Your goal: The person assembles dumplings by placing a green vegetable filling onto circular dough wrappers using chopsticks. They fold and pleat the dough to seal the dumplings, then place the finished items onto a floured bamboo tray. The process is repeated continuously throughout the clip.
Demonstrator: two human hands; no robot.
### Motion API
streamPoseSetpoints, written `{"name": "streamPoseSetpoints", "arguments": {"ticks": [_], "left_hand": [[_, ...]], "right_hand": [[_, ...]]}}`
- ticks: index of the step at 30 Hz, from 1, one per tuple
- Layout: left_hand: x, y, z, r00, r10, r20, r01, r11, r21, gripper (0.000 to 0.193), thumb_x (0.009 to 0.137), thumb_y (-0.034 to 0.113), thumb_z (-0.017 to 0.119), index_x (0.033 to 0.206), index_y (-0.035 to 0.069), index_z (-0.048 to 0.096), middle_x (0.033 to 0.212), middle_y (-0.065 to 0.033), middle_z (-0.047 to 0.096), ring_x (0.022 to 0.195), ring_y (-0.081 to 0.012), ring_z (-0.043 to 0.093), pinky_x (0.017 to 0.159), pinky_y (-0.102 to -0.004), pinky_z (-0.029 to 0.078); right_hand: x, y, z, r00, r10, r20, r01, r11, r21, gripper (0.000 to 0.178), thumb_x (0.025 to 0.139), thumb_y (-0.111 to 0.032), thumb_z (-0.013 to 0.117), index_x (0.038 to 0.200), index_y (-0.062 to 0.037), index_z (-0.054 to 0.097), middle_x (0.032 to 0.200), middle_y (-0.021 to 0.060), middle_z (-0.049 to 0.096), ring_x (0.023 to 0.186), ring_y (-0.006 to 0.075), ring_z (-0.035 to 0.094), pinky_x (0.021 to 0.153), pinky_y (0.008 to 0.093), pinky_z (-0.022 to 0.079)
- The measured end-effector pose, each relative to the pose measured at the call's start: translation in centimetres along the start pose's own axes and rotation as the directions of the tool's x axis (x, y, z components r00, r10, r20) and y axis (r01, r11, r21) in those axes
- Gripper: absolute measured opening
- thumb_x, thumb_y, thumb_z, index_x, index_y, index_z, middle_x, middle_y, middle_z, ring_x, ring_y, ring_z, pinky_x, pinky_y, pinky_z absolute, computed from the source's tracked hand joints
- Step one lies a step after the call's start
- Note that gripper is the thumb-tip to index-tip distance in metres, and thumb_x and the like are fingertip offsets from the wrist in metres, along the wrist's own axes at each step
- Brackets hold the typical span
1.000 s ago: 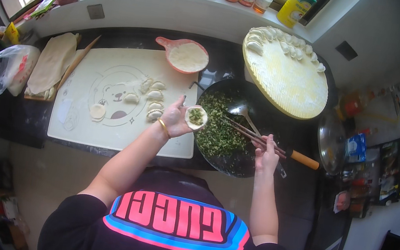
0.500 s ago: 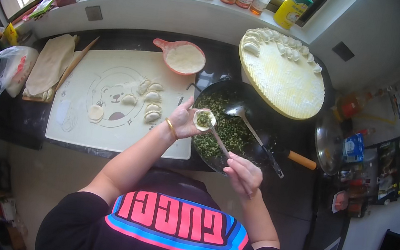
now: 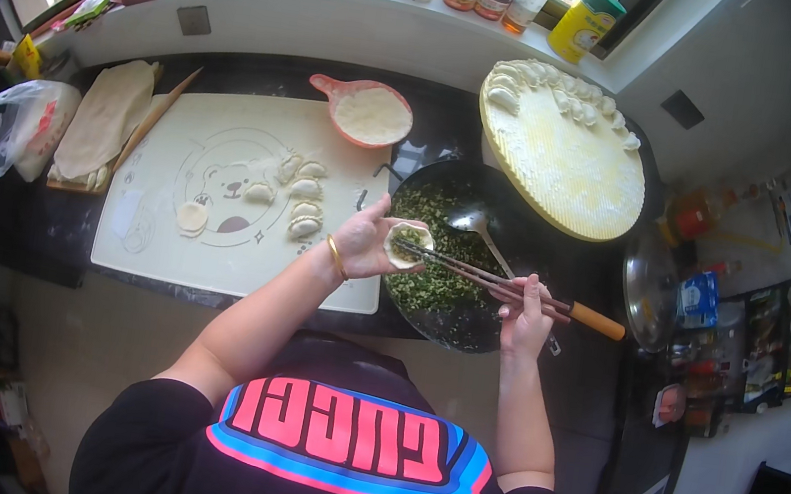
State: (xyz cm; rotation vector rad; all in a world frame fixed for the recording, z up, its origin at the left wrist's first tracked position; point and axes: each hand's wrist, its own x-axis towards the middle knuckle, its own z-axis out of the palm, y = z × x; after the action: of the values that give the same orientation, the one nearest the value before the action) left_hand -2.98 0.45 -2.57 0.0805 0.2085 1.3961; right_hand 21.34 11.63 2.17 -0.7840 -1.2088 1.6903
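A round dumpling wrapper (image 3: pixel 392 256) lies on the fingers of my left hand (image 3: pixel 359 244), with green chopped filling on it. My right hand (image 3: pixel 527 322) grips a pair of chopsticks (image 3: pixel 474 274), whose tips touch the filling in the wrapper. Both hands are over the near left part of a dark wok (image 3: pixel 476 334) that holds more of the green filling (image 3: pixel 440 291). A metal spoon (image 3: pixel 472 223) rests in the wok. Left of my left hand, several folded dumplings (image 3: pixel 305 207) and a small stack of wrappers (image 3: pixel 191 218) sit on a cream mat (image 3: pixel 149 260).
A pink scoop-shaped bowl (image 3: pixel 325 86) of flour stands at the mat's far edge. At the far right, a round yellow tray (image 3: pixel 574 181) bears rows of dumplings. Rolled dough (image 3: pixel 104 124) and a plastic bag (image 3: pixel 36 130) are at left. The wok's wooden handle (image 3: pixel 598 321) points right.
My right hand has moved right and a little up, and the chopsticks now lie flatter, nearly level across the wok. The wrapper stays in my left hand. The whole view has shifted slightly.
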Motion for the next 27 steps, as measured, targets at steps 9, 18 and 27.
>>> {"name": "streamPoseSetpoints", "arguments": {"ticks": [9,18,27], "left_hand": [[-0.3,-0.1,-0.2,0.999,-0.010,0.031,0.010,1.000,0.011,0.073,0.088,0.058,0.028,0.121,-0.007,0.040,0.118,-0.0205,0.048,0.111,-0.0355,0.047,0.095,-0.0507,0.037],[-0.6,0.0,0.1,0.997,-0.033,0.073,0.029,0.998,0.059,0.074,0.087,0.058,0.029,0.122,-0.006,0.040,0.118,-0.0207,0.049,0.111,-0.0357,0.047,0.095,-0.0505,0.037],[-0.9,-0.1,1.0,0.993,-0.094,0.077,0.091,0.995,0.043,0.073,0.088,0.057,0.028,0.124,-0.006,0.039,0.120,-0.0228,0.046,0.114,-0.0388,0.043,0.097,-0.0503,0.035]], "right_hand": [[1.6,-0.9,-0.2,1.000,-0.012,-0.004,0.012,0.999,0.047,0.025,0.089,-0.024,0.053,0.080,-0.0020,0.058,0.071,0.0094,0.061,0.059,0.0191,0.063,0.037,0.0189,0.038],[2.1,-0.5,-0.5,1.000,0.011,0.004,-0.012,0.995,0.096,0.026,0.090,-0.025,0.051,0.078,-0.0036,0.058,0.068,0.0088,0.061,0.057,0.0178,0.062,0.037,0.0193,0.037],[2.9,-0.3,-0.8,0.993,0.091,0.077,-0.096,0.994,0.054,0.026,0.089,-0.025,0.053,0.076,-0.0035,0.058,0.067,0.0089,0.061,0.054,0.0168,0.060,0.036,0.0191,0.037]]}}
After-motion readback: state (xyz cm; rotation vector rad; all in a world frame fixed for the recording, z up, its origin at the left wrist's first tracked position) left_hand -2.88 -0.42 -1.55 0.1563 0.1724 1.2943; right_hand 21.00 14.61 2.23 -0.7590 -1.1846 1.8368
